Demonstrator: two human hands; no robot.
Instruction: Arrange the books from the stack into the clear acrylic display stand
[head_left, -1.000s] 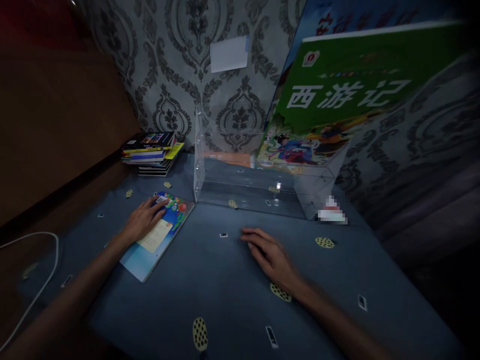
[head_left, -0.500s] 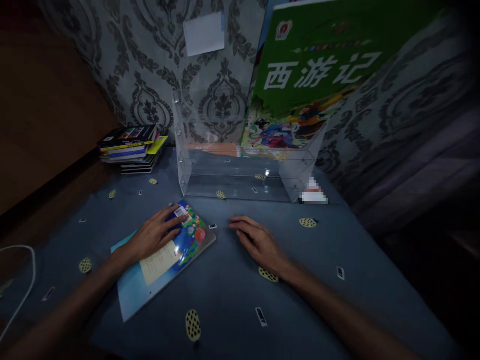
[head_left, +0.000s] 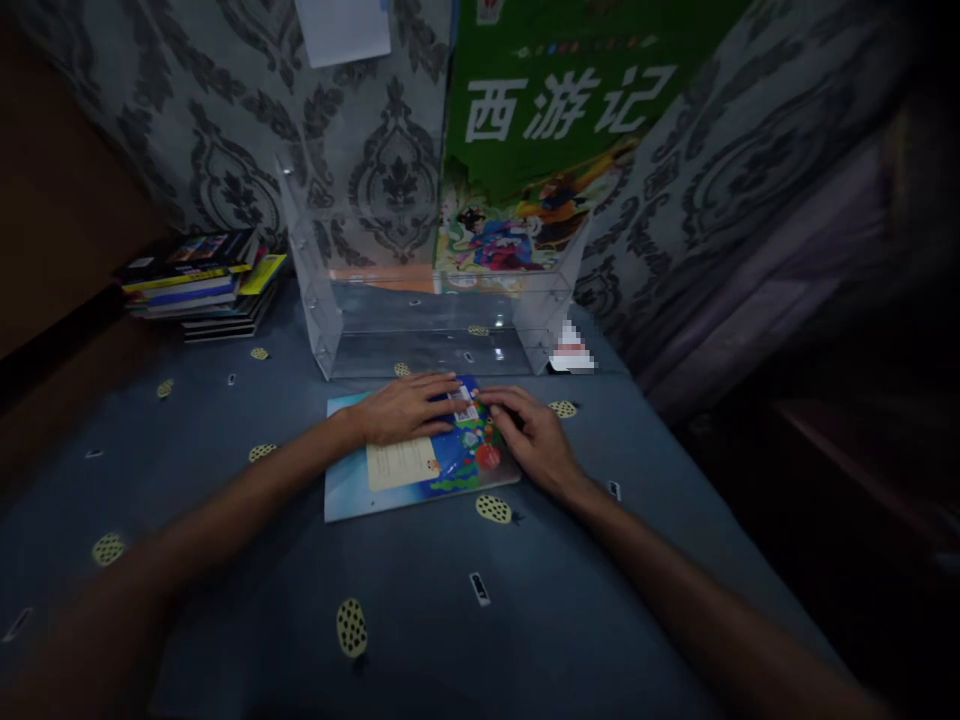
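Note:
A thin book (head_left: pixel 480 457) with a blue cover, sea pictures and a cream text panel lies on the blue cloth. My left hand (head_left: pixel 409 408) rests flat across its upper part, fingers stretched out over the cover beside the barcode. At the book's right end is my right hand (head_left: pixel 538 440), its fingers loosely bent and reaching over the upper right corner; no grip on the edge shows. Just beyond the book stands a clear acrylic rack (head_left: pixel 420 365). A large green book (head_left: pixel 555 180) with white Chinese characters stands upright in the rack's right part.
To the left of the rack is a stack of books (head_left: pixel 199 285). A small blurred white and red object (head_left: pixel 572 350) sits by the rack's right foot. Patterned wallpaper (head_left: pixel 397 170) rises behind, with a white sheet (head_left: pixel 345 30) on it. The cloth (head_left: pixel 420 620) bears pineapple prints.
The blue book has slid right and away from me under my left hand, turning nearly square to the rack. My right hand now meets its right end. The camera view has shifted.

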